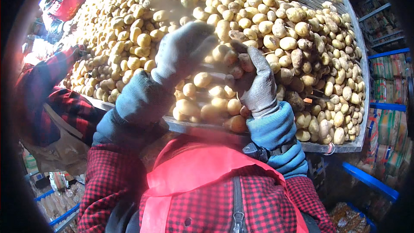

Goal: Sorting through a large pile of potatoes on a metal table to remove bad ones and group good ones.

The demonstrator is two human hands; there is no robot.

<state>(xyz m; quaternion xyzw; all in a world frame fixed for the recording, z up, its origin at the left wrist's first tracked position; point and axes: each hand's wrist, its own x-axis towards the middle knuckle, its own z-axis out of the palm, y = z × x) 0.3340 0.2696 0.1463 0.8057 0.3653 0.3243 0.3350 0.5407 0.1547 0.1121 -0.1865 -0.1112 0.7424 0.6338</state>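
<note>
Many yellow-skinned potatoes (203,79) lie piled on a wide metal-rimmed sorting table (330,148) in front of me. My left hand (186,50), in a grey work glove, is blurred over the middle of the pile, its fingers pointing right. Whether it holds anything is hidden by the blur. My right hand (261,81), gloved too, curls around a few darker potatoes (246,62) at the right of centre. Between my hands, some potatoes are smeared by motion, and slats show through near the table's front edge.
At the left, a person in a checked sleeve (74,110) reaches to the same pile. Another person in a red apron (69,5) stands at the far left. Blue-railed racks (388,106) with packed goods stand on the right. More blue-edged crates (61,213) sit lower left.
</note>
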